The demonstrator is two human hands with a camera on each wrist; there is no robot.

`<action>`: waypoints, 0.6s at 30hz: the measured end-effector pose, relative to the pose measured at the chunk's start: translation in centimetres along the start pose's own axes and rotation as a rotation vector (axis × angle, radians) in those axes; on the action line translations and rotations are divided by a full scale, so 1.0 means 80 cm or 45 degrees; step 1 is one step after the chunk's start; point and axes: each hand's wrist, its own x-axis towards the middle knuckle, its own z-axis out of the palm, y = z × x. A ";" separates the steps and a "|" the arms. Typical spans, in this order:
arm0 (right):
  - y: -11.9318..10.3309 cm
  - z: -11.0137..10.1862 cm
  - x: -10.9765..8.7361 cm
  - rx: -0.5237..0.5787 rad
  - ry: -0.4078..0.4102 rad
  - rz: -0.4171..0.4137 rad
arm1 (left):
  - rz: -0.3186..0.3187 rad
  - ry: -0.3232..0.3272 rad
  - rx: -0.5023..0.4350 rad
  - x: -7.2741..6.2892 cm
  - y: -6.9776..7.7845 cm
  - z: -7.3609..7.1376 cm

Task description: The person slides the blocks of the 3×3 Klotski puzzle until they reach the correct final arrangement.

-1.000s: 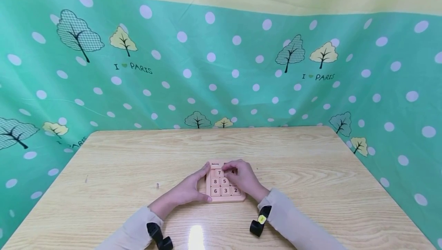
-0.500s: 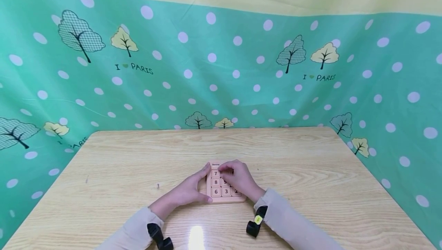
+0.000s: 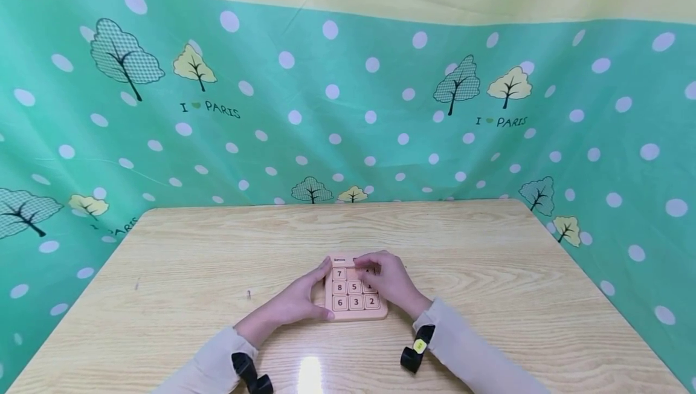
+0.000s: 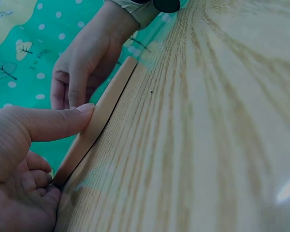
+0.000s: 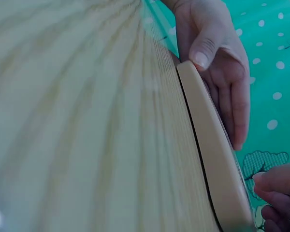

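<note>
In the head view, a pink sliding number puzzle point(image 3: 356, 319) lies flat on the table. Its tiles show 7, 8, 5, 6, 3 and 2, with a bare recess point(image 3: 352, 274) right of the 7. My left hand point(image 3: 296, 299) holds the puzzle's left side, thumb at the near corner and fingers toward the far one. Over the top right tiles bends my right hand point(image 3: 387, 276), partly covering the 4 tile and another below it. Its thumb and index finger point left. Whether its fingertips touch a tile is hidden. The left wrist view shows the left thumb point(image 4: 63, 123) against the puzzle's edge.
A wooden table point(image 3: 217, 249) extends around the puzzle. A green dotted cloth point(image 3: 348, 110) with printed trees hangs behind and at both sides. Black straps with cameras point(image 3: 417, 348) sit on both wrists. A small dark mark point(image 3: 248, 294) shows left of the puzzle.
The 7 tile slid left into the top left corner with the right hand. The right hand then moved back right, uncovering the 5 and 2. The left hand stays in place.
</note>
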 end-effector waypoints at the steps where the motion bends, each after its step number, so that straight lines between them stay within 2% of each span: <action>1: 0.002 -0.003 -0.001 -0.005 0.005 0.014 | 0.000 0.001 0.001 0.000 0.000 0.000; 10: 0.014 -0.025 -0.011 -0.025 0.079 0.068 | -0.005 0.008 0.002 0.001 0.000 0.001; 18: 0.021 -0.030 -0.013 -0.036 0.094 0.110 | -0.010 0.010 0.016 0.002 0.000 0.001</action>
